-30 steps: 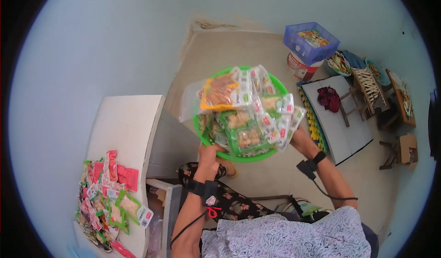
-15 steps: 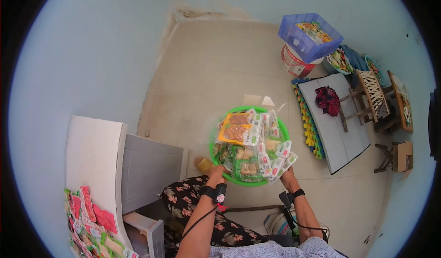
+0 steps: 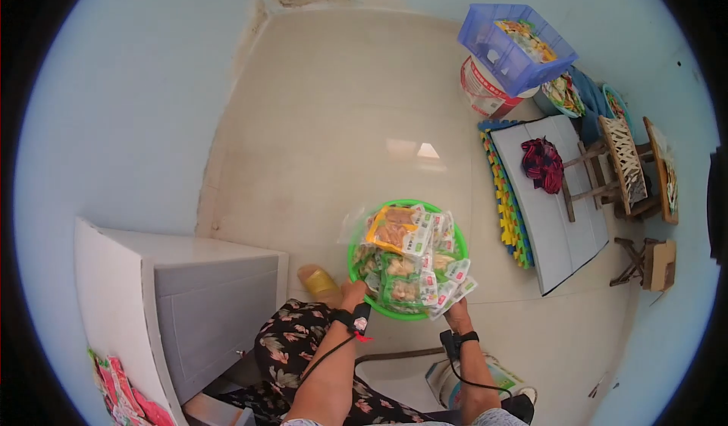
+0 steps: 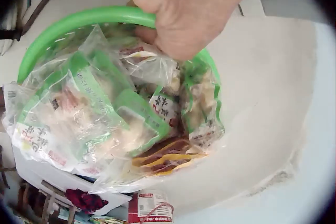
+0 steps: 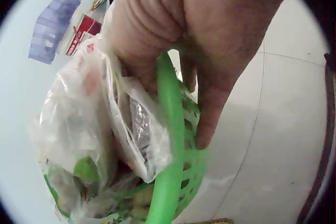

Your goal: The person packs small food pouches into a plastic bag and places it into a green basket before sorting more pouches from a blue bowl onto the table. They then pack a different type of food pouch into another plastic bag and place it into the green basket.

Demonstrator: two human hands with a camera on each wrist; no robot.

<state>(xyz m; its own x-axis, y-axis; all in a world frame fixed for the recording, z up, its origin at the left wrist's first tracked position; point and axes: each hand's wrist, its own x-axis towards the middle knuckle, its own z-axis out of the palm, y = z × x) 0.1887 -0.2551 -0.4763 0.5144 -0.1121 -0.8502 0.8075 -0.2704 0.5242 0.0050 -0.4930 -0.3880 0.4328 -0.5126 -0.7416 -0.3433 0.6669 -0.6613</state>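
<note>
Both hands hold a round green plastic basket [image 3: 352,263] by its rim, heaped with sealed food packets [image 3: 402,268]. My left hand [image 3: 354,292] grips the near left side; in the left wrist view its thumb lies inside the rim. On the near right side, my right hand [image 3: 458,317] holds the rim, with fingers along the slotted outer wall in the right wrist view. An orange-edged packet [image 3: 392,233] lies on top of the heap. Several white-and-green packets [image 3: 453,289] stick out over the right side, close to my right hand.
A white-topped cabinet [image 3: 189,245] stands at left with red packets [image 3: 125,392] on it. At right are a folded grey mat [image 3: 542,236], wooden stools [image 3: 623,161] and a cardboard box [image 3: 660,265]. A blue crate [image 3: 481,43] sits on a red-and-white bucket [image 3: 485,92] at the back.
The basket and both hands have moved down in the head view, and the basket looks smaller. The cabinet and its packets have shifted toward the lower left as the view moved.
</note>
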